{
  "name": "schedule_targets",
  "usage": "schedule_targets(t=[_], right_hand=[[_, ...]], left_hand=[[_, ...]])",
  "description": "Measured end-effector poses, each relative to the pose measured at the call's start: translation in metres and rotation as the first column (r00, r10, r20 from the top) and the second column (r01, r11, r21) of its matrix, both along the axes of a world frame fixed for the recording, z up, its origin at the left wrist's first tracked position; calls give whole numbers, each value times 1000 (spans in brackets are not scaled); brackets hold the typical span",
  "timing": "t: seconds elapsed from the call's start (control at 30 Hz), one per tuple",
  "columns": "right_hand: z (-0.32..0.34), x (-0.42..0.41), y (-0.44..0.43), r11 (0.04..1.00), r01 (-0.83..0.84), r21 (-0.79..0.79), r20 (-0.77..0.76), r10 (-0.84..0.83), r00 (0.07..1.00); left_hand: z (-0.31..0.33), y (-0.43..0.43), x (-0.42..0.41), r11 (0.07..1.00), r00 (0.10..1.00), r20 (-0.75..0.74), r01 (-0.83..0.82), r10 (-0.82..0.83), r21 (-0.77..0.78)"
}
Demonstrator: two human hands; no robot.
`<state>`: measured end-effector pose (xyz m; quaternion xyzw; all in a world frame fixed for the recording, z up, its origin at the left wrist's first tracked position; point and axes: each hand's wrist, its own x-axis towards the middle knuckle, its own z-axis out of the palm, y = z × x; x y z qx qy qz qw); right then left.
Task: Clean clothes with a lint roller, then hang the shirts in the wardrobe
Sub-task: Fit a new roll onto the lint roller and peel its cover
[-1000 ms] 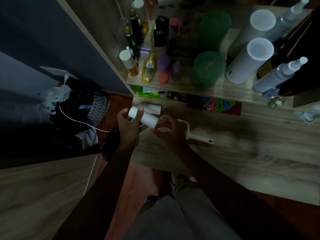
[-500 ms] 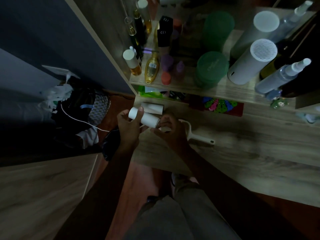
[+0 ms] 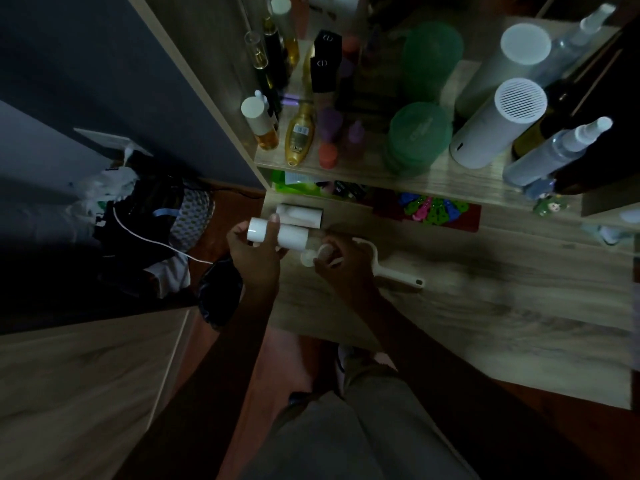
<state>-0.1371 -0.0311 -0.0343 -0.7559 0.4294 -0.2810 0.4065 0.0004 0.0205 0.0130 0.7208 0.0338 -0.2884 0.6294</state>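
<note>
My left hand point(image 3: 254, 252) grips a white lint roll point(image 3: 291, 236) held level over the left end of the wooden desk point(image 3: 485, 306), thumb on top of it. My right hand point(image 3: 341, 261) is just right of the roll, fingers closed on the head end of the white lint roller handle point(image 3: 398, 273), whose grip lies on the desk pointing right. A small round white cap point(image 3: 306, 257) shows between the hands. A second roll point(image 3: 299, 214) lies on the desk behind them. No shirts or wardrobe are in view.
A shelf point(image 3: 433, 178) above the desk holds several bottles point(image 3: 301, 133), green tubs point(image 3: 417, 133), white cylinders point(image 3: 498, 123) and spray bottles point(image 3: 554, 150). A dark pile with a white cable point(image 3: 149, 233) lies on the floor at left. A wooden panel point(image 3: 69, 393) fills the lower left.
The hands have stayed nearly in place. The right hand has drawn slightly away from the roll's right end, and a small round white end piece now shows between them.
</note>
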Motion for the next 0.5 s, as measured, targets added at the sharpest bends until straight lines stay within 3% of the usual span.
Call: schedule_targets(t=[0.07, 0.13, 0.17, 0.27, 0.37, 0.5], right_hand=[[-10, -5, -6, 997, -58, 40, -167, 64, 984], [-22, -10, -11, 983, -147, 107, -443, 179, 878], [-27, -13, -12, 975, -155, 160, -499, 215, 840], [-39, -13, -9, 962, -122, 243, -488, 230, 842], [-49, -9, -5, 970, -184, 162, -675, 245, 696], [-51, -4, -5, 978, -172, 114, -674, 203, 710]], left_hand=[[-2, 2, 3, 1000, 1000, 10, -11, 11, -17], [-3, 5, 5, 1000, 1000, 4, 16, -16, -19], [-4, 6, 6, 999, 1000, 0, 29, -29, -18], [-5, 12, 8, 999, 999, -23, 46, -46, -11], [-5, 19, 6, 999, 998, -40, 52, -52, -6], [-5, 28, 2, 1000, 998, -63, 2, -1, 16]])
